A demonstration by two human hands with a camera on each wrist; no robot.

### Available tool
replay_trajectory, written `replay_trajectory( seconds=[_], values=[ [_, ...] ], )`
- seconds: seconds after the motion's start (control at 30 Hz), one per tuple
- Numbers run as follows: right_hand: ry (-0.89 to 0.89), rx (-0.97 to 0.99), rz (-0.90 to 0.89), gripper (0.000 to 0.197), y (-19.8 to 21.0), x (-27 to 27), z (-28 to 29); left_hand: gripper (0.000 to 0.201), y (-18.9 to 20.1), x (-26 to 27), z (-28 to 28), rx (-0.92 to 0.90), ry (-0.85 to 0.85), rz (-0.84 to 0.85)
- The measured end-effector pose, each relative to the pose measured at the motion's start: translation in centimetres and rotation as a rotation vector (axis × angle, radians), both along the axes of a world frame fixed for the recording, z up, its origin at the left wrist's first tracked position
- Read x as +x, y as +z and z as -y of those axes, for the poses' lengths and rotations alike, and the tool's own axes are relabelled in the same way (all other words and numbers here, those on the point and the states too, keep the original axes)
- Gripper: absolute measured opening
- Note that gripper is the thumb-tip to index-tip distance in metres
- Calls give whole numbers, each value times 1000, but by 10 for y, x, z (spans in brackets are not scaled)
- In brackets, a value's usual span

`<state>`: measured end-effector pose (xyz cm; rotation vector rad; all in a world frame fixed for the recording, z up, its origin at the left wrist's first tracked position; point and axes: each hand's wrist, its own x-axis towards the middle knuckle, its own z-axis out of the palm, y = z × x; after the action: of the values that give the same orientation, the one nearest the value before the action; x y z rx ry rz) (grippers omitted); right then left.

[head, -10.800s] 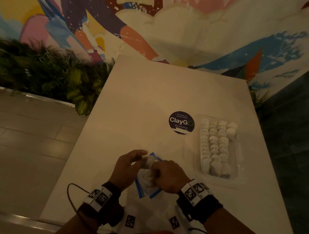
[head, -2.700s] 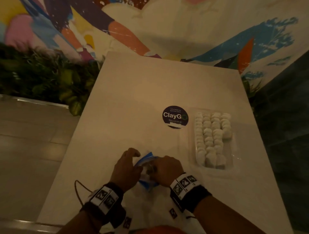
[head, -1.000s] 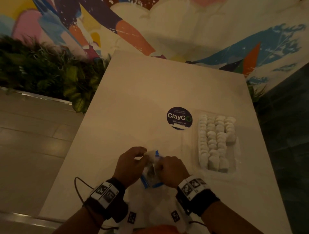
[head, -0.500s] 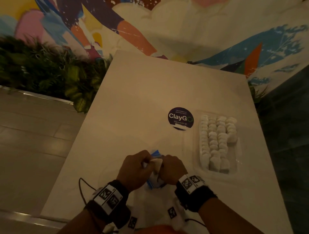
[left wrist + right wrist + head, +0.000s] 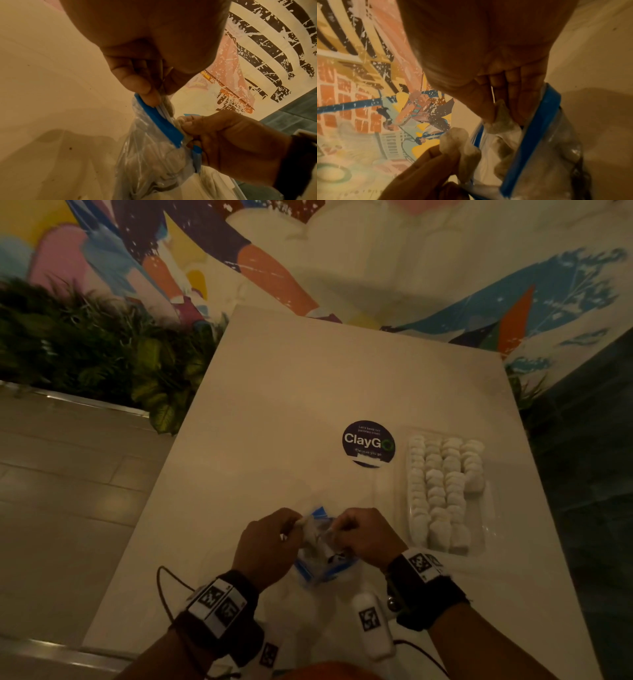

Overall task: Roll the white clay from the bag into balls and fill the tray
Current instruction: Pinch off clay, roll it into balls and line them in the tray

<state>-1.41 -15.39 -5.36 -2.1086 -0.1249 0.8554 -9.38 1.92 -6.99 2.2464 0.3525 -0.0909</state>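
Bag (image 5: 317, 556) upright, mouth upward

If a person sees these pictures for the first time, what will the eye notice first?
Probably the two hands at the near edge of the table: the left hand and right hand pinch white clay at the mouth of a blue-rimmed bag. To the right, a tray holds rows of white balls.

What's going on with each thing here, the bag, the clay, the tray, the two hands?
bag: open at its blue strip, held up off the table.
white clay: lump pinched at the bag's mouth.
tray: partly filled with clay pieces.
left hand: pinches clay and bag edge.
right hand: pinches clay.
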Motion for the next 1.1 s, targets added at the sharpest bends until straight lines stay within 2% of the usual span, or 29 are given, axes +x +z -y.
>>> replay_trajectory(
  seconds=[0.13,0.4,0.57,0.67,0.8,1.0,1.1],
  values=[
    [-111,126,-163,23,10,1,1,11,2,2,0,-45,25,-35],
    [-210,264,-245,35,21,-5,3,13,10,5,-2,-103,52,-94],
    [-418,463,-363,23,24,-8,-3,12,14,7,-3,-207,96,-125],
    [-480,566,-394,12,26,-12,-13,12,19,8,-1,-263,98,-126],
    [-576,547,-361,4,24,-16,-25,10,27,7,1,-358,122,-112],
    [-638,444,-268,25,18,-17,-34,13,30,9,2,-457,173,-114],
    [-653,459,-266,20,24,-18,-36,12,28,9,1,-464,165,-98]
  ],
)
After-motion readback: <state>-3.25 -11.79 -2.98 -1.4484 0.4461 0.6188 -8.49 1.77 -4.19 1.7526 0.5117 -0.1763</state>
